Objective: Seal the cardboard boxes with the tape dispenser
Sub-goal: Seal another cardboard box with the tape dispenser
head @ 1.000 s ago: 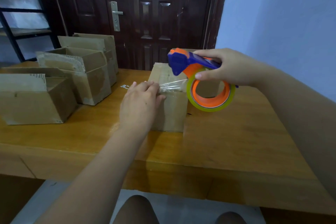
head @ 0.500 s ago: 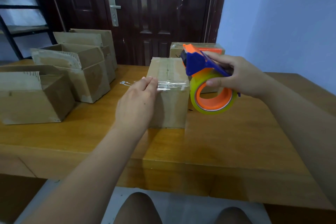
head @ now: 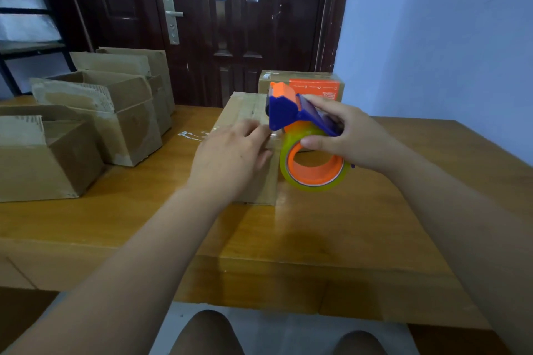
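Observation:
A closed cardboard box (head: 245,108) stands in the middle of the wooden table (head: 317,228). My left hand (head: 230,158) lies on its top with fingers stretched out, pressing a strip of clear tape that runs across the box. My right hand (head: 346,138) grips the blue and orange tape dispenser (head: 291,112) by its handle at the box's right edge. Below that hand hangs the dispenser's yellowish tape roll (head: 315,167) on its orange core. A loose end of tape (head: 189,135) sticks to the table left of the box.
Several open cardboard boxes (head: 121,112) stand in a row on the left of the table. A box with an orange label (head: 314,85) sits behind the middle box. Behind the table is a dark door (head: 230,23); a blue wall is on the right.
My right hand has lowered the dispenser and brought it left against the box. The tape stretch between it and my left hand has shortened. My left hand stays on the box top.

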